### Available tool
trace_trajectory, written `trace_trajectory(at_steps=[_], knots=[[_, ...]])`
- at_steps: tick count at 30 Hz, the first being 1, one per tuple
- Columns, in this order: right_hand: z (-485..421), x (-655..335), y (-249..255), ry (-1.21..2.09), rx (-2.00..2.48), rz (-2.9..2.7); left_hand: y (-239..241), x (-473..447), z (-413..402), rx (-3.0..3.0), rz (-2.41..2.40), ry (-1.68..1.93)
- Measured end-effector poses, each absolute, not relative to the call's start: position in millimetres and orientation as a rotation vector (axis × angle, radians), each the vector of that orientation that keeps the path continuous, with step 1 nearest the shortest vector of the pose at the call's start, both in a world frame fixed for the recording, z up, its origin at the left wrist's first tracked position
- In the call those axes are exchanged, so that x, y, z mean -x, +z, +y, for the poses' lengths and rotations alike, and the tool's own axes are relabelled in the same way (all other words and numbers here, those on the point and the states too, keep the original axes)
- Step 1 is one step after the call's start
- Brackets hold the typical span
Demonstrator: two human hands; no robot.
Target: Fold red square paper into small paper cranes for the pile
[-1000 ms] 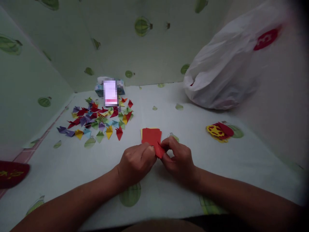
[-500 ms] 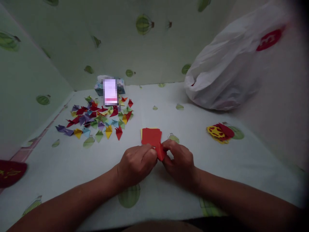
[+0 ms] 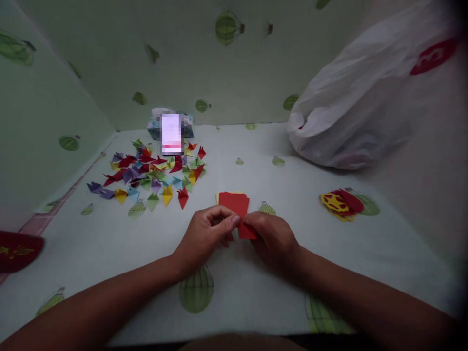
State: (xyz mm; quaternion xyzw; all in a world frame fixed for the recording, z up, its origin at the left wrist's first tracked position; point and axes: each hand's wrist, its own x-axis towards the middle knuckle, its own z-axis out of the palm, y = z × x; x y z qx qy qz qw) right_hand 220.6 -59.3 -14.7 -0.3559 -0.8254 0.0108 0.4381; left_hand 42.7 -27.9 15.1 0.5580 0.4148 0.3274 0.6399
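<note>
Balloon-printed tabletop: near a red-topped paper stack, left hand and right hand pinch a smaller red piece, edges best aligned exactly for a true crease

red paper piece: small, plain, evenly red. lower edge straight; no tear seen on the exposed part. folds not legible, as fingers cover the upper portion. located at the near side of the red-topped paper stack. right side gripped by the right hand; left thumb at its upper left edge.
</note>
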Motion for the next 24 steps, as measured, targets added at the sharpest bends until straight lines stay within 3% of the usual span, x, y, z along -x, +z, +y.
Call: trace_trajectory(at_steps=[24], knots=[[-56.7,-219.6,-15.0,0.025,0.975,-2.015,10.6,-41.9,-23.1,-1.112,0.944,0.597]])
